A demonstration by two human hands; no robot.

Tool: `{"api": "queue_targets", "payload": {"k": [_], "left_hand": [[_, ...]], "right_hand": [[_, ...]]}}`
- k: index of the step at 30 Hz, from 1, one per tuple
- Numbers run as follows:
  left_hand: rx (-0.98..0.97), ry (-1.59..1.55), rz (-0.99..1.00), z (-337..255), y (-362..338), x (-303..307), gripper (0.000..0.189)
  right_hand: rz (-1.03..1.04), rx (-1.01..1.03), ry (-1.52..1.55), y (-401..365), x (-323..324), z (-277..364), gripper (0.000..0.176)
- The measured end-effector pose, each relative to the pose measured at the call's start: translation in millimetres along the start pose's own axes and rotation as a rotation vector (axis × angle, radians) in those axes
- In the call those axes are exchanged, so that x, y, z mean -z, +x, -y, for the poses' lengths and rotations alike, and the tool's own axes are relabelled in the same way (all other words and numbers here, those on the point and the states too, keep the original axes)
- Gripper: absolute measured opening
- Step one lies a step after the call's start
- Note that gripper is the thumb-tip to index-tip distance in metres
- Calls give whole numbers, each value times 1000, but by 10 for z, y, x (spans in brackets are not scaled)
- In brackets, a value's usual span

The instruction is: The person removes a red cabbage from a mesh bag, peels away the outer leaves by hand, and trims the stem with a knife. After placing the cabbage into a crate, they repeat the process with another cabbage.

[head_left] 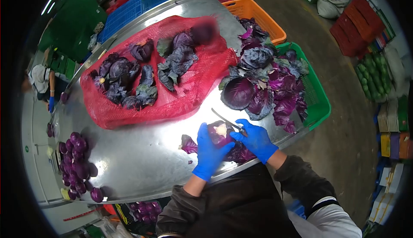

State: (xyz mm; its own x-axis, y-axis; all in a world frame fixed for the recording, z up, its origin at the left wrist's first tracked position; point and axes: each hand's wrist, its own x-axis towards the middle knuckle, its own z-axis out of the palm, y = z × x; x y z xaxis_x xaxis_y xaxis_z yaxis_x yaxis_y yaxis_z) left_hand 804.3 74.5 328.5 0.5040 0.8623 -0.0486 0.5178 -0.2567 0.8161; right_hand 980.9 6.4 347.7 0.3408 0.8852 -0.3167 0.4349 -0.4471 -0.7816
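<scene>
Red cabbage [220,132], small and partly trimmed with a pale cut patch showing, is held just above the near edge of a steel table [142,165], close to the person's body. The left hand [210,149], in a blue glove, comes up from below with the forearm angled inward. Its fingers are wrapped around the left side of the head, cupping it firmly. The right hand [257,140], also gloved in blue, reaches in from the right with the wrist bent and its fingers closed around the handle of a knife [226,119]. The thin blade slants up and to the left over the top of the head.

A loose purple leaf [188,144] lies just left of the hands. Beyond them a larger whole cabbage [238,92] rests against a heap of discarded outer leaves [282,96], which spills toward a green crate [322,106] at the table's right edge. A red mesh sack [180,104] is spread across the middle of the table with dark, untrimmed heads on it. Small trimmed cabbages [73,160] sit in a row along the far left edge.
</scene>
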Motion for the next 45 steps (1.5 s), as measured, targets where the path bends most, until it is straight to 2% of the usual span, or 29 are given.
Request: {"api": "queue_targets", "payload": {"k": [3, 6, 8, 9, 10, 11, 13, 15, 18, 26, 30, 31, 32, 34, 36, 37, 38, 39, 40, 41, 42, 44, 45], "left_hand": [[5, 13, 44, -30, 19, 12, 109], [-17, -8, 47, -36, 45, 12, 107], [-110, 129, -1, -59, 34, -9, 103], [-111, 132, 6, -109, 35, -2, 103], [-116, -16, 30, -175, 56, 21, 92], [-118, -164, 52, -232, 74, 46, 81], [-112, -186, 13, -235, 63, 42, 75], [-107, -216, -20, -244, 60, 35, 70], [-110, -176, -30, -247, 59, 55, 72], [-108, 7, 6, -24, -9, -57, 95], [-72, -6, 37, -70, -7, -65, 100], [-87, 59, -24, -40, -56, -116, 102], [-102, 125, -87, -23, -112, -145, 104], [-155, 82, -83, -16, -228, -104, 107], [-205, 40, -78, 35, -328, -48, 110], [-122, -164, -58, 112, -305, 16, 110], [-35, -366, -38, 205, -266, 85, 111], [-34, -441, -10, 308, -245, 150, 112], [-25, -435, -13, 370, -272, 175, 112], [-103, -350, 2, 392, -258, 208, 112], [-186, -269, 15, 392, -214, 228, 112], [-226, -249, 19, 344, -199, 249, 112], [-223, -239, 37, 338, -176, 267, 111]], "right_hand": [[73, 66, -372, -75, 62, 120, 63], [89, 44, -353, -166, -12, 199, 62], [81, 6, -385, -144, -97, 102, 58], [32, 94, -385, -147, -105, 80, 57], [-19, 187, -385, -137, -113, 75, 56], [-21, 190, -380, -164, -93, 120, 56], [79, 125, -384, -259, -32, 241, 55], [66, 114, -375, -251, -73, 213, 54], [53, 114, -363, -252, -91, 222, 53], [5, 150, -335, -246, -84, 178, 52], [53, 137, -417, -127, -21, 256, 47], [77, 126, -397, -83, -35, 208, 45], [-125, 400, -167, 58, -92, -57, 39], [-32, -81, -149, 524, -48, -408, 42], [-97, -62, -43, 490, -205, -375, 46], [-171, -34, 63, 492, -268, -345, 50], [-222, 46, 18, 496, -325, -375, 55], [-194, 11, 27, 573, -350, -445, 52], [-164, -27, 37, 658, -366, -524, 49], [-144, -129, 49, 719, -357, -584, 47], [-143, -124, 48, 679, -308, -437, 47], [-266, -21, -194, 476, -140, -119, 51], [-173, -2, -296, 390, -32, 54, 59]]}}
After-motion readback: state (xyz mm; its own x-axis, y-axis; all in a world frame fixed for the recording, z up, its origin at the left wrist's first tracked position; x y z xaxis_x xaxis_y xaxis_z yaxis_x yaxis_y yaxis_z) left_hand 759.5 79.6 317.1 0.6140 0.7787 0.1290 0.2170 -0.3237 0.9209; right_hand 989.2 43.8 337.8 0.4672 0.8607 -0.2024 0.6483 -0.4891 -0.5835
